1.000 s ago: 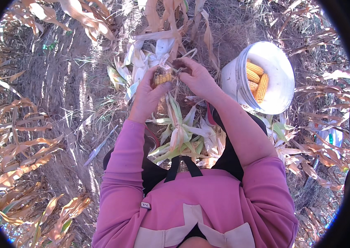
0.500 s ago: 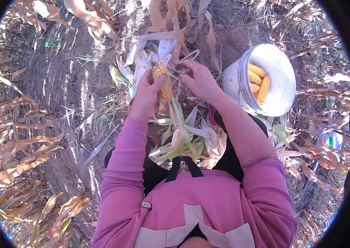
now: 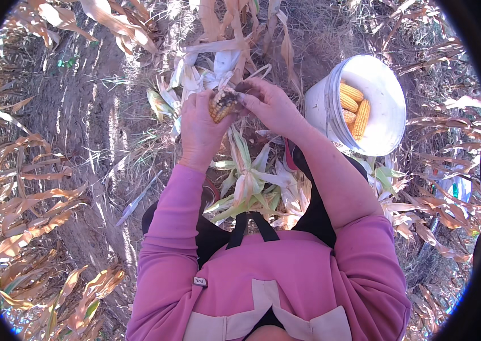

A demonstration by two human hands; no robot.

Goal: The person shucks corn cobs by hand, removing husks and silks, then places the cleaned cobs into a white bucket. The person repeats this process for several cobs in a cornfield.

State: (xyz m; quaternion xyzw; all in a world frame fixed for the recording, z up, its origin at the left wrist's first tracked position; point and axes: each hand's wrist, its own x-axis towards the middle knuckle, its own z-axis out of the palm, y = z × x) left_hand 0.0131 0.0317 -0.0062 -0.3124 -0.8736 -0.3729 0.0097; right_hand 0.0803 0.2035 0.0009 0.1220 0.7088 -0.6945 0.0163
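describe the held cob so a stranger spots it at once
Start at the pink top and follow its left sleeve up to the left hand. The cob sits in that grip. Unlike the visible cobs in the white bucket, it shows a dark, blotchy patch.

1. Two bare hands on my feed: one left hand [image 3: 199, 126] and one right hand [image 3: 273, 109].
2. One ear of corn [image 3: 221, 109] at those hands, as far as I can see.
3. One white bucket [image 3: 387, 94].
4. At least four yellow cobs [image 3: 361, 120] inside it; they overlap, so I can't fix the total from here.
5. Two pink sleeves [image 3: 166, 227].
6. Two black trouser legs [image 3: 315, 211].
7. Two black straps [image 3: 237, 232].
8. One small tag [image 3: 199, 281] on the clothing.
9. Many pale husks [image 3: 246, 183], too tangled for me to number.
10. Dry leaves [image 3: 36, 227] by the dozen, beyond my counting.
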